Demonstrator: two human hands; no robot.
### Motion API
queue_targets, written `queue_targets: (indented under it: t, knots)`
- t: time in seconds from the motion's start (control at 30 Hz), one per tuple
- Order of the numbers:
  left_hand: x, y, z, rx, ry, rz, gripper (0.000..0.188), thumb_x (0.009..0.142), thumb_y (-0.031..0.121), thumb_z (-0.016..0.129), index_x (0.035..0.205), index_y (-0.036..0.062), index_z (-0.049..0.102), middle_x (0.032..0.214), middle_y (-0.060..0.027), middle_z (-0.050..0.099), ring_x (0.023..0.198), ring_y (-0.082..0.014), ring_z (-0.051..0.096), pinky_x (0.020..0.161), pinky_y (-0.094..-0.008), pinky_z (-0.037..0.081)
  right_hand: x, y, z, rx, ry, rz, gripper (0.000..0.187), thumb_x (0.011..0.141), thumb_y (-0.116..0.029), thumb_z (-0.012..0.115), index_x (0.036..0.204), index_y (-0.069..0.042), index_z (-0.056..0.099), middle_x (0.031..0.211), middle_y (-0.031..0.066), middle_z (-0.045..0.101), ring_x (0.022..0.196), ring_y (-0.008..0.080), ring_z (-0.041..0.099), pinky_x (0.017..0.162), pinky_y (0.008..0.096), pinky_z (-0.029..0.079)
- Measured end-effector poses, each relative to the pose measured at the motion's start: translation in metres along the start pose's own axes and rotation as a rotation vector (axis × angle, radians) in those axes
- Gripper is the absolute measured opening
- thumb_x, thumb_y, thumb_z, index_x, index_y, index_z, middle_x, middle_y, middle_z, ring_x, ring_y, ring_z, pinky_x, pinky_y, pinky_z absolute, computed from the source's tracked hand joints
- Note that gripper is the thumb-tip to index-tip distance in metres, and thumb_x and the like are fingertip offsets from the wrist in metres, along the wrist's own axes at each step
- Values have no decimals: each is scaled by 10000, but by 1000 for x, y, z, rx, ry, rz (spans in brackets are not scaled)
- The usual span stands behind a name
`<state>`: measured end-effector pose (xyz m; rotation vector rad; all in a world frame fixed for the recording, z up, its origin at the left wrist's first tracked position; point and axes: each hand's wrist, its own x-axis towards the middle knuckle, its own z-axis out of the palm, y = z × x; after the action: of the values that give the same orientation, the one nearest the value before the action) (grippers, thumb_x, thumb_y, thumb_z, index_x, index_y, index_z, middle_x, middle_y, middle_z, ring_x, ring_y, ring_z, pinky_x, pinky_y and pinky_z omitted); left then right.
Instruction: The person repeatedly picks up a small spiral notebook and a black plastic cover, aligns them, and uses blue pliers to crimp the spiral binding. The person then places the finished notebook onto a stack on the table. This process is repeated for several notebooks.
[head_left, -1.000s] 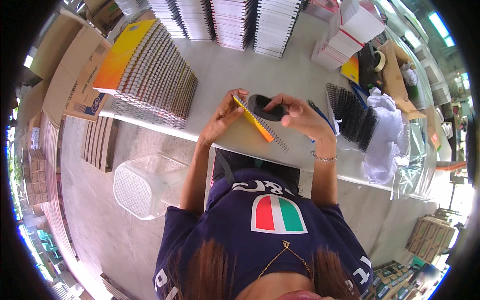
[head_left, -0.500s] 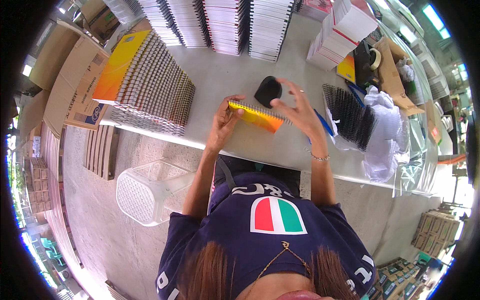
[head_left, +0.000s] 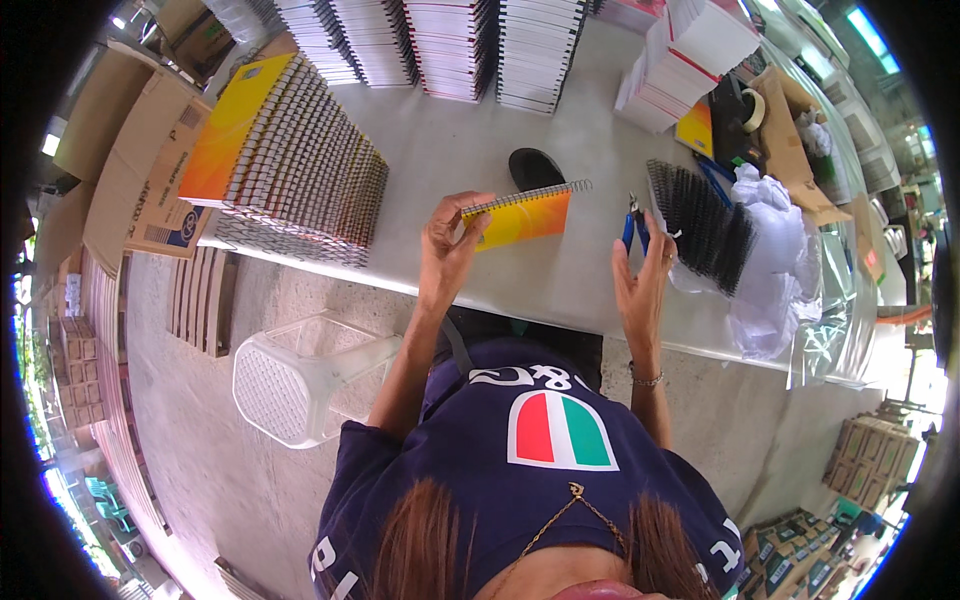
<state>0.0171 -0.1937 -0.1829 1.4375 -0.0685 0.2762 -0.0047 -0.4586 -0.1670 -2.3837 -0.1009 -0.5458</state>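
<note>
My left hand (head_left: pixel 450 240) pinches the left end of a spiral notebook (head_left: pixel 522 218) with a yellow-orange cover. The notebook is tilted, its wire coil along the far edge and the coil's end sticking out past the right corner. My right hand (head_left: pixel 645 268) holds a pair of blue-handled cutting pliers (head_left: pixel 631 222), jaws pointing away from me. Just behind the notebook lies a black rounded object (head_left: pixel 535 167), partly hidden by it. To the right of the pliers is a pile of black spiral coils (head_left: pixel 700 225).
A tall stack of yellow-orange spiral notebooks (head_left: pixel 290 160) stands at the left table edge. Stacks of bound books (head_left: pixel 540 55) line the back. Crumpled white paper (head_left: pixel 770 270) and an open cardboard box (head_left: pixel 795 150) are at right. A white plastic stool (head_left: pixel 285 385) stands below the table.
My right hand has left the notebook's coil end, moved right and toward me, and taken hold of the pliers. The notebook has turned slightly in my left hand, its right end swinging away.
</note>
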Motion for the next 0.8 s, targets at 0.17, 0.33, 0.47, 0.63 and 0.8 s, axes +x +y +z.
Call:
queue_targets:
  t: [0.17,0.33,0.47,0.63,0.8]
  knots:
    - [2,25,2,-21,-20,-173,225,987,77,631,1184,-25,665,993,-43,701,932,-90,626,859,-251,511,0,-60,-2,319,-169,-87,651,833,-229,769,1408,-69,509,1273,192,538,1177,364,513,1016,457,429]
    - [1,20,-1,81,-40,-135,223,993,44,602,1194,-28,665,1013,-49,718,907,-63,631,809,-229,522,-9,-87,21,301,-306,-158,679,790,-230,790,1406,-115,528,1256,183,539,1158,352,542,985,457,460]
    - [-4,29,-1,192,-44,-123,245,985,-9,579,1215,-20,663,983,-39,707,889,-63,633,785,-230,525,-9,-97,32,246,-292,-257,672,759,-172,804,1382,-120,558,1196,146,566,1082,317,598,926,408,498]
    - [-7,31,2,333,12,-25,365,914,-126,510,1198,23,685,953,-119,755,848,-119,718,737,-252,557,-12,-97,38,325,-320,-225,638,793,-215,771,1383,-122,547,1231,157,568,1104,348,579,924,455,489]
    - [-10,44,7,533,26,18,385,890,-120,535,1207,42,680,1000,-147,748,877,-177,741,762,-275,564,-15,-99,37,447,-388,-138,543,843,-221,742,1335,-76,563,1162,159,603,1000,316,637,825,407,528]
